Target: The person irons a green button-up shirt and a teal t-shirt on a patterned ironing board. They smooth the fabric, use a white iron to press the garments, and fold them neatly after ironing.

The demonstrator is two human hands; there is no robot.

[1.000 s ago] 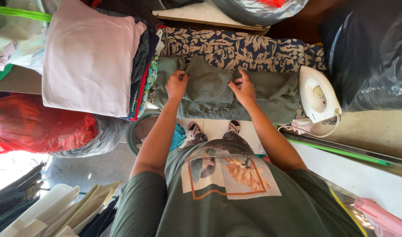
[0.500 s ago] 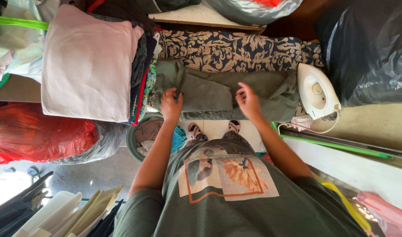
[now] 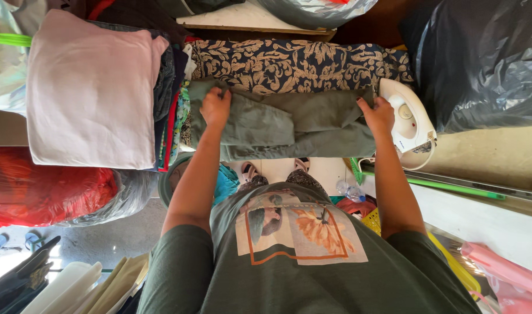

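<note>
Both bare arms reach up the frame from the shoulders at the bottom, spread apart. The left hand (image 3: 215,107) sits left of centre in the upper half, palm down, fingers curled. The right hand (image 3: 377,114) sits right of centre at about the same height, knuckles up, fingers bent closed.
</note>
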